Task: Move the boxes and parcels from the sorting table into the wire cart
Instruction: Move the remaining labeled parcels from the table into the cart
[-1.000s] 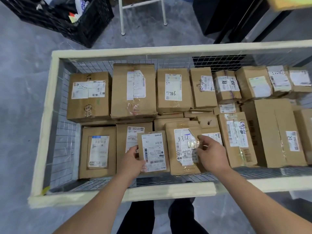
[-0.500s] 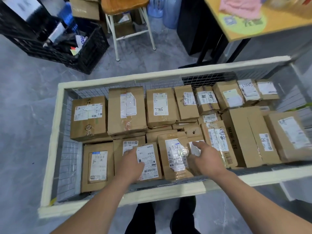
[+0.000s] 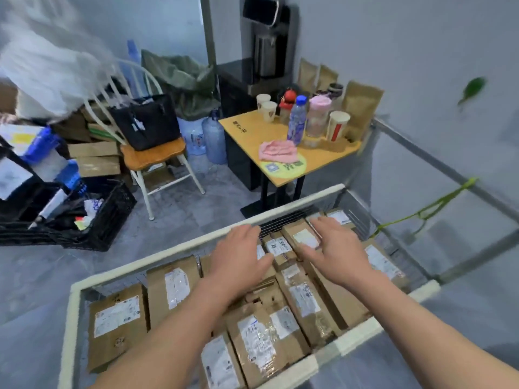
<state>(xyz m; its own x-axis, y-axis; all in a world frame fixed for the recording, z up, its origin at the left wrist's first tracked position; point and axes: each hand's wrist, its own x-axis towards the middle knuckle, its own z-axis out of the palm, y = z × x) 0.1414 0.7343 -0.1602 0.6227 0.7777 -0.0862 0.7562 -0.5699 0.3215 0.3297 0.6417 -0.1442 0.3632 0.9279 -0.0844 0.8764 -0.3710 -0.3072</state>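
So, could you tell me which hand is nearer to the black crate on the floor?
Left. The left hand hovers over the cart's far side, toward the black crate; the right hand is farther right.

Clutter beyond the cart: a small table, a chair, a crate.

A yellow table (image 3: 280, 130) holds paper cups (image 3: 266, 106), a blue-capped bottle (image 3: 296, 122), a pink tumbler (image 3: 318, 116), a pink cloth (image 3: 278, 151), a red-and-white cup (image 3: 338, 126) and brown pouches (image 3: 362, 103). Behind it stands a dark dispenser (image 3: 265, 43). Water jugs (image 3: 214, 137) sit on the floor between the table and a white chair (image 3: 153, 157), which carries a black bag (image 3: 146, 122). To the left a black crate (image 3: 92, 220) holds mixed items, with flat cardboard (image 3: 95, 158) stacked behind.
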